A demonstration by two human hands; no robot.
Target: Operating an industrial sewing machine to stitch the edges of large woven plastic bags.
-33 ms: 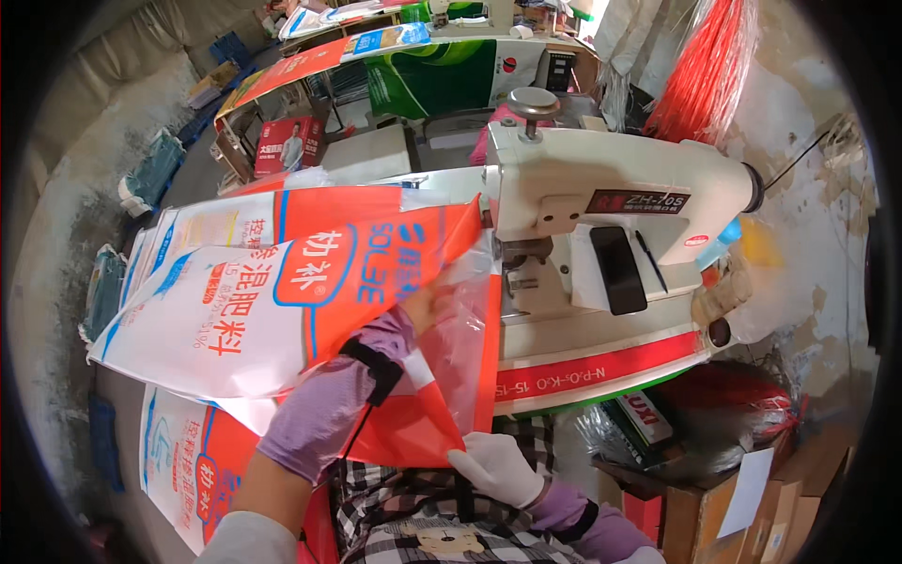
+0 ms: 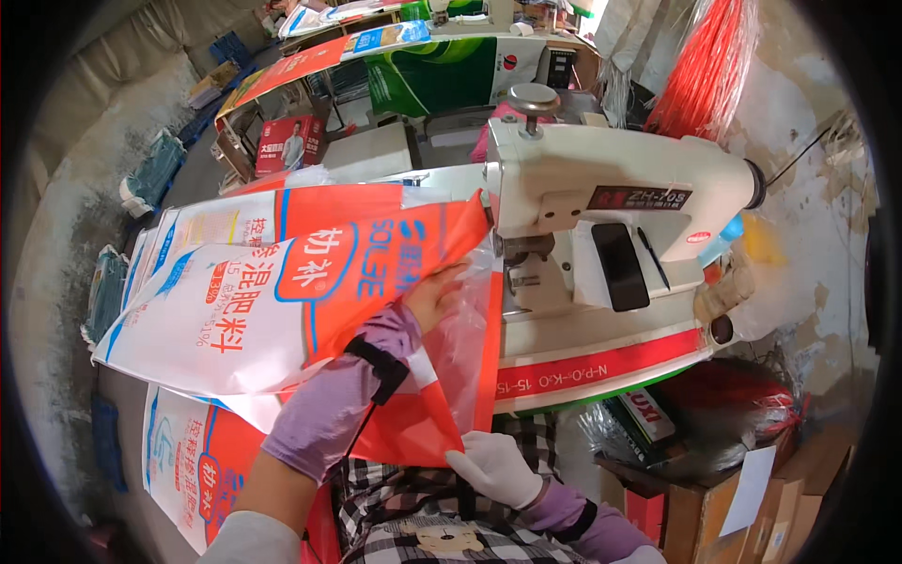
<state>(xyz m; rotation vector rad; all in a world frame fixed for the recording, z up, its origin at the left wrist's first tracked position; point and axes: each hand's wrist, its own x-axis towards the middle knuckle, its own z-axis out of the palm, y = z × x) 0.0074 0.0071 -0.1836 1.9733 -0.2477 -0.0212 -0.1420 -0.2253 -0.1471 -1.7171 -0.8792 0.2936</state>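
Orange-and-white bag (image 2: 254,320) left of sewing machine (image 2: 564,160), long axis running roughly sideways, open end toward machine. Our left hand (image 2: 434,296), nearer machine, lies under bag's lifted upper layer, beside clear liner (image 2: 465,371) (fingers partly covered; we cannot tell whether closed). Our gloved right hand (image 2: 498,467), on machine's near side, has fingers clamped on bag's lower corner. Dark phone (image 2: 620,268) and pen (image 2: 652,257) lie on machine's pale bed (image 2: 545,329). Second printed bag (image 2: 178,456) droops left of machine; beyond machine, green-draped bench (image 2: 427,80); right of it, patchy wall (image 2: 817,282).
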